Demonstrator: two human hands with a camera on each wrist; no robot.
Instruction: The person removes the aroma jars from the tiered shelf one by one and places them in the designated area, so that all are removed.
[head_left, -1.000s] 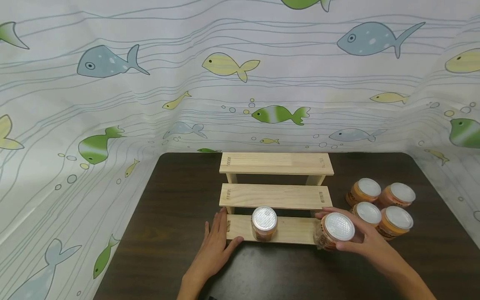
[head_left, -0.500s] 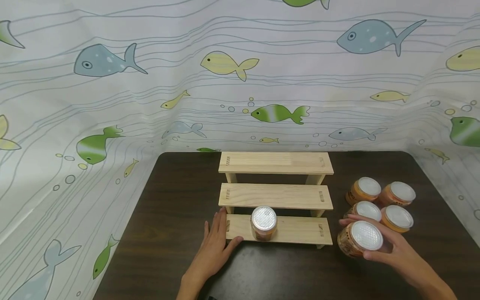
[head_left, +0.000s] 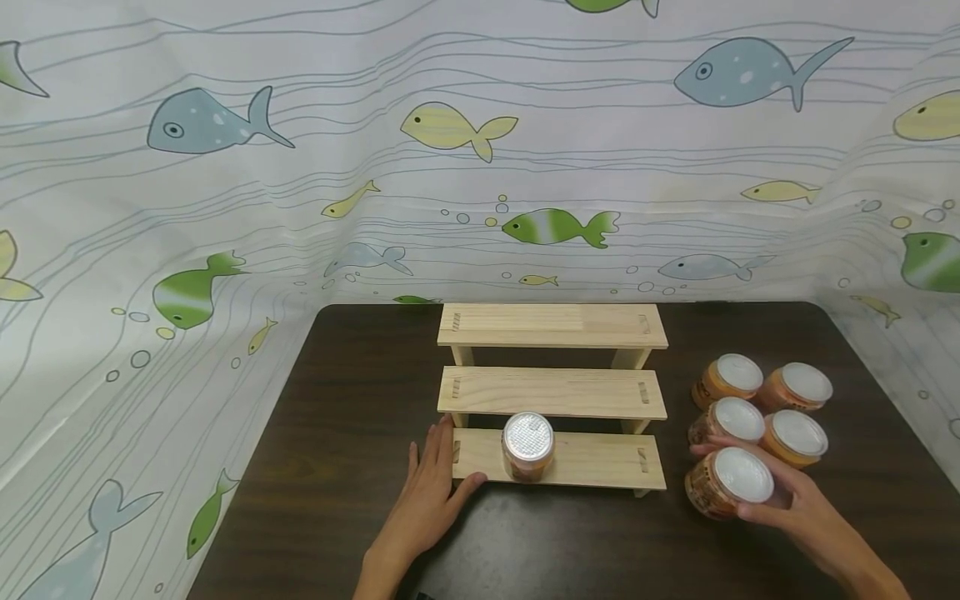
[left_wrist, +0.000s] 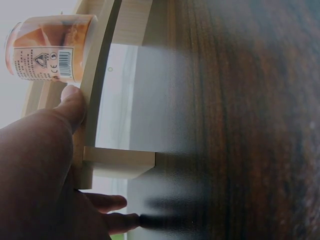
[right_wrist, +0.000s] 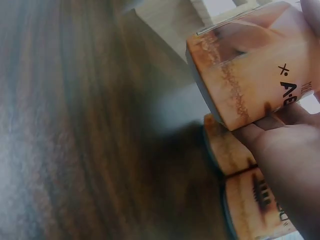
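A three-step wooden rack stands on the dark table. On its lowest step sits one orange-labelled can with a silvery lid. My left hand rests against the rack's left end, its thumb at the step's front edge near that can and its other fingers stretched past the end. With my right hand I grip another orange-labelled can to the right of the rack. In the right wrist view this held can hangs above the tabletop, its lower edge toward the camera's middle.
Several more cans with pale lids stand grouped at the right: a near-left can, a near-right can, a far-left can and a far-right can. Behind the table hangs a fish-print curtain.
My right hand has carried its can off the right end of the lowest step, rightward to beside the grouped cans. My left hand and the can on the step stay put.
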